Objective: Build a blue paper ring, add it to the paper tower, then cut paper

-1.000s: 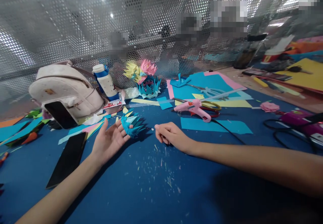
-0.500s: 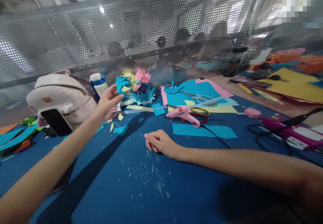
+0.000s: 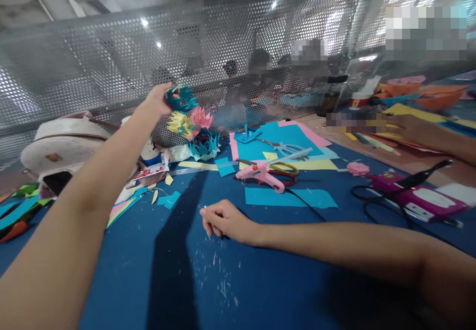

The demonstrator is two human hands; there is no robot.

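My left hand (image 3: 160, 98) is stretched out to the back, its fingers closed on the near side of a blue paper flower (image 3: 182, 99). This flower is held up in the air, above a yellow paper flower (image 3: 180, 123) and a pink paper flower (image 3: 202, 117). Below them a darker blue paper flower (image 3: 204, 143) stands on the table. My right hand (image 3: 227, 221) rests on the blue tabletop (image 3: 282, 275) with its fingers curled in, and I see nothing held in it. A pink glue gun (image 3: 260, 172) lies beyond that hand.
A whitish backpack (image 3: 67, 141) stands at the left. Scissors (image 3: 288, 149) lie on blue paper sheets (image 3: 275, 134). At the right are a purple device (image 3: 416, 196) with a black cord and a pink paper rose (image 3: 358, 168). Another person's arm (image 3: 427, 132) reaches in. A perforated metal screen (image 3: 223, 32) closes the back.
My left hand has moved up and farther back, lifting the blue paper flower above the others. My right hand stays resting on the table. Another person's arm has appeared at the right.
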